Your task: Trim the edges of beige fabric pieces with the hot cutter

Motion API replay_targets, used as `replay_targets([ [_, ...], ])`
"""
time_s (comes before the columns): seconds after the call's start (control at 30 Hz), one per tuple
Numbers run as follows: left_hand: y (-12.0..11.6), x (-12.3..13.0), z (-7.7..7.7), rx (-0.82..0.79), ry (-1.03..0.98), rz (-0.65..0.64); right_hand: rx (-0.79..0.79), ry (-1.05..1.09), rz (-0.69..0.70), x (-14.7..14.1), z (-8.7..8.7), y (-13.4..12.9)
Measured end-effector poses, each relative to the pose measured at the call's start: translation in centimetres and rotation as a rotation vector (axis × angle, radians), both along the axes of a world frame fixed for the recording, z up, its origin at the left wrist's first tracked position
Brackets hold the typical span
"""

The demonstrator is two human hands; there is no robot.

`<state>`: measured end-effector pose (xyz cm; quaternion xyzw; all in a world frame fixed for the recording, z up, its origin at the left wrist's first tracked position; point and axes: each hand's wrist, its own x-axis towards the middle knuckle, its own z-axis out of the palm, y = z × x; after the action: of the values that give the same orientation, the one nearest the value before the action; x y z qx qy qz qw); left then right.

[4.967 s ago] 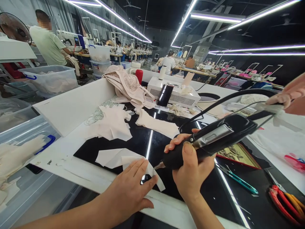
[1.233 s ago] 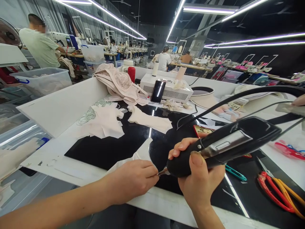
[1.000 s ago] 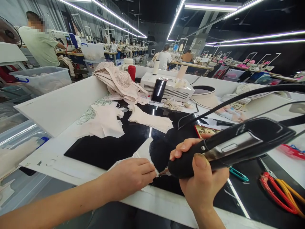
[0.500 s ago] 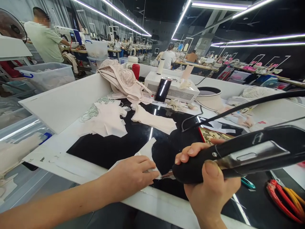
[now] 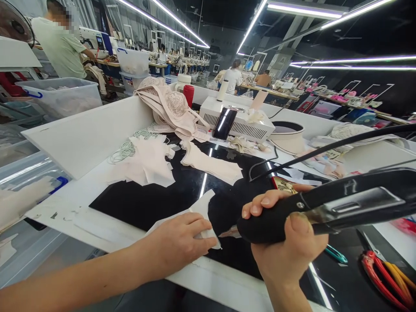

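My left hand (image 5: 186, 242) is closed on the edge of a cream fabric piece (image 5: 203, 206), its fingertips near the piece's lower corner. Part of that piece lies hidden under the hand. In my right hand (image 5: 292, 247) is a black corded tool (image 5: 338, 203) with a silver metal plate along its side; its exact kind does not show. A thin pale metal tip (image 5: 231, 232) sticks out from its rounded front, pointing at the fabric corner with a small gap between them. Below both hands lies a glossy black board (image 5: 130, 203).
Cut cream pieces (image 5: 212, 162) and a ragged pale stack (image 5: 149, 162) lie on the board. Behind are piled beige bras (image 5: 165, 97), a white vented box (image 5: 237, 119) and a black cylinder (image 5: 225, 122). Red-handled scissors (image 5: 378, 271) lie at right. A black cable (image 5: 344, 144) crosses above.
The tool's tip was touching the fabric corner and has drawn back slightly to the right. My left hand still grips the piece, whose corner now stands free. The view has shifted slightly.
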<state>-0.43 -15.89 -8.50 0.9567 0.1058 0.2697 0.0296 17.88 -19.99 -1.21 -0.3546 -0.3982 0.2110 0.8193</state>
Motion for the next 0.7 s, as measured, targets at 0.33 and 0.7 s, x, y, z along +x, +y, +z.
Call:
replay_targets([
  [0.33, 0.09, -0.09, -0.23, -0.016, -0.024, 0.026, 0.013, -0.005, 0.033, -0.47, -0.52, 0.37],
  [0.7, 0.01, -0.55, -0.51, -0.083, -0.015, 0.06, -0.007, 0.002, -0.021, -0.65, -0.1, 0.89],
])
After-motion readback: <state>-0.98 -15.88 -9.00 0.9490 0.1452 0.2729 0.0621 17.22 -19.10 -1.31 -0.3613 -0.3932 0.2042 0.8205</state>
